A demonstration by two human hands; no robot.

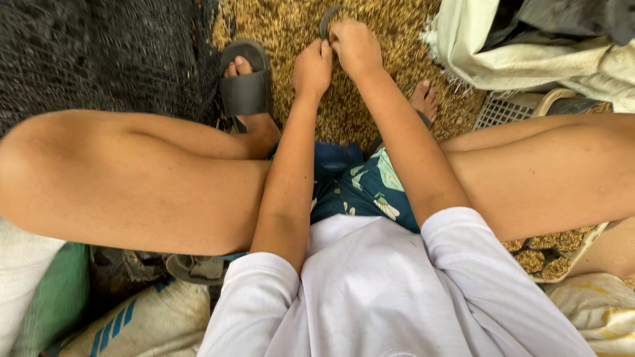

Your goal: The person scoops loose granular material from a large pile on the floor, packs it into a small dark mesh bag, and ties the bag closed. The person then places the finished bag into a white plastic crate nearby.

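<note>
Curved dark strip (pixel 327 18), pinched between left hand (pixel 312 66) and right hand (pixel 355 46), both closed on it, fingertips meeting just above a spread of golden-brown grain (pixel 370 106). Knees wide to either side, a black sandal (pixel 245 82) on one foot at the grain's edge. Black netting (pixel 106 53) beyond that (covering the ground, upper left). Pale frayed cloth (pixel 522 59) upper right, a white plastic basket (pixel 506 109) beneath it, sacks (pixel 139 324) lower left.

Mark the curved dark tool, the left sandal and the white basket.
curved dark tool (pixel 329 16), head view, on its arc above the hands.
left sandal (pixel 245 92), head view, on the strap.
white basket (pixel 504 110), head view, on its mesh wall.
</note>
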